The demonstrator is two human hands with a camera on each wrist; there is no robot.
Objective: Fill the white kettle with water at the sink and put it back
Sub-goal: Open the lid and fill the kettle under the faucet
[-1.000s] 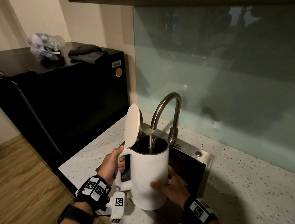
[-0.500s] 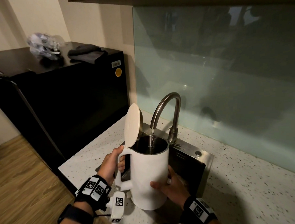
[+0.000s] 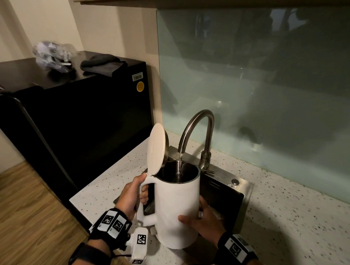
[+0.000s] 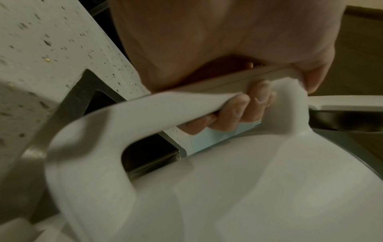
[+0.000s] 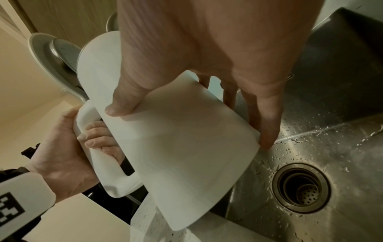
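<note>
The white kettle (image 3: 178, 208) hangs over the steel sink (image 3: 225, 192), its round lid (image 3: 157, 151) standing open. A thin stream of water runs from the curved tap (image 3: 198, 131) into its mouth. My left hand (image 3: 132, 196) grips the kettle's handle (image 4: 165, 104), fingers curled round it in the left wrist view. My right hand (image 3: 202, 219) cups the lower side of the kettle body (image 5: 176, 147), thumb in front and fingers behind. The water level inside is hidden.
A speckled white countertop (image 3: 294, 217) surrounds the sink; its drain (image 5: 300, 188) lies below the kettle. A black fridge (image 3: 79, 120) stands left, with a dark cloth (image 3: 103, 64) and a plastic bag (image 3: 50, 54) on top. A glass backsplash (image 3: 268, 88) rises behind the tap.
</note>
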